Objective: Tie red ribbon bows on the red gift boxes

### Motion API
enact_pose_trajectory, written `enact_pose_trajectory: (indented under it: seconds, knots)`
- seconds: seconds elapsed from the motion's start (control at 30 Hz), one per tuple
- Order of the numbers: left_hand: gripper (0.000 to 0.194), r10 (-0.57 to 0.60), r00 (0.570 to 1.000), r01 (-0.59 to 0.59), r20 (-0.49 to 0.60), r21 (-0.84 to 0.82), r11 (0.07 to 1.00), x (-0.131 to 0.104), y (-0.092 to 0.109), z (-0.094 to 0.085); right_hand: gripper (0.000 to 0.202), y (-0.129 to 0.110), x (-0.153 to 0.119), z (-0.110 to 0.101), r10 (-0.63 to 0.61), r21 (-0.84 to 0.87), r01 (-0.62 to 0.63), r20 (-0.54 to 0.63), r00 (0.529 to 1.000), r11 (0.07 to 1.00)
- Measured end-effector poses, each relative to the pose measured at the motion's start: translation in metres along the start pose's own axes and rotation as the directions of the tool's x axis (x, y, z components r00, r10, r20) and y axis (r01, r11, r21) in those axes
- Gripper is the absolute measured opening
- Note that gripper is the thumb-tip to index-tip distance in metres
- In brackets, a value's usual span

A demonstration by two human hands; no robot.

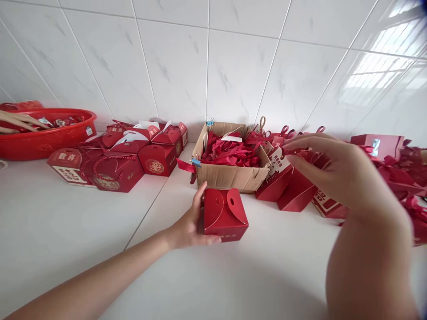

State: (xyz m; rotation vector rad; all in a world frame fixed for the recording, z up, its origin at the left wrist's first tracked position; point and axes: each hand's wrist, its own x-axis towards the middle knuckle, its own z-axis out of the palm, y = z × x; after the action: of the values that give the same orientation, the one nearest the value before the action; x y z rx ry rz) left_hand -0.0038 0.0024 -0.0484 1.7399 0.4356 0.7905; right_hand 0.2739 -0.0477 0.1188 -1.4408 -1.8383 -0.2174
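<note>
My left hand (190, 224) grips a small red gift box (224, 215) from its left side, fingers behind and thumb along the front. The box stands on the white countertop, its curved top flaps folded in and two holes showing. My right hand (328, 166), a little blurred, is raised over red boxes (295, 191) on the right. Its thumb and fingertips are slightly apart, near the tops of those boxes, and no held object is plain. Behind the gift box sits an open cardboard box (231, 178) full of red ribbons (230, 151).
On the left stand several closed red boxes (158, 158) with handles or cords. A red plastic basket (50, 142) holds small items at the far left. Ribbon-tied boxes (396, 173) crowd the right side. A tiled wall (180, 58) runs along the back.
</note>
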Motion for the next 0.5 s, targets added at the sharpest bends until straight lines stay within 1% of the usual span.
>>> enact_pose_trajectory:
  seconds: [0.07,0.13,0.23,0.33,0.4,0.47,0.5]
  knots:
    - [0.125,-0.048,0.999,0.047,-0.023,-0.071,0.996,0.000,0.000,0.000,0.020,-0.002,0.014,0.019,0.021,0.097,-0.028,0.076,0.997,0.995]
    - [0.128,-0.086,0.995,0.082,-0.041,-0.098,0.992,0.000,0.001,-0.002,0.028,-0.001,0.025,0.039,0.021,0.160,-0.045,0.148,0.989,0.986]
    - [0.132,-0.101,0.994,0.097,-0.041,-0.098,0.990,0.000,0.002,-0.005,0.042,0.002,0.032,0.063,0.022,0.158,-0.068,0.278,0.960,0.985]
    - [0.134,-0.095,0.995,0.092,-0.037,-0.084,0.992,0.000,0.003,-0.007,0.055,0.004,0.031,0.076,0.005,0.141,-0.066,0.393,0.920,0.988]
    - [0.134,-0.103,0.994,0.100,-0.032,-0.084,0.991,0.001,0.004,-0.007,0.060,0.003,0.029,0.082,-0.020,0.155,-0.061,0.472,0.881,0.986]
    - [0.133,-0.117,0.993,0.113,-0.030,-0.092,0.989,0.001,0.006,-0.006,0.063,0.000,0.028,0.087,-0.050,0.181,-0.052,0.517,0.854,0.982]
    - [0.133,-0.124,0.992,0.121,-0.030,-0.095,0.988,0.001,0.007,-0.006,0.063,-0.001,0.028,0.090,-0.056,0.192,-0.052,0.520,0.852,0.980]
